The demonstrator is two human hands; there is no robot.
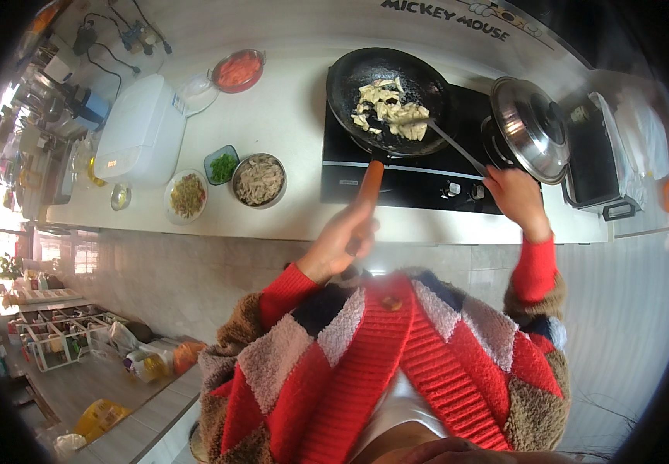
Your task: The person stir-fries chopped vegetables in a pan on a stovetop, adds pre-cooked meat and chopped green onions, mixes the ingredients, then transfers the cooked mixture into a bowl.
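Note:
My left hand [346, 234] is wrapped around the orange-brown handle [371, 180] of a black wok [346, 87], which sits on the left burner of a black gas cooktop [415, 184]. Pale cut pieces of food [382, 98] lie in the wok, mostly toward its middle and right. In my right hand [513, 194] is a long-handled metal spatula [456, 146]. Its head rests among the food pieces, which partly cover it. The far end of its handle is hidden in my fist.
A lidded steel pot [534, 130] stands on the right burner. Left of the cooktop are a bowl of pale strips [259, 180], a dish of chopped greens [222, 168], a plate of chopped mix [187, 196], a red-filled bowl [239, 71] and a white appliance [143, 127]. A black rack [589, 156] is at right.

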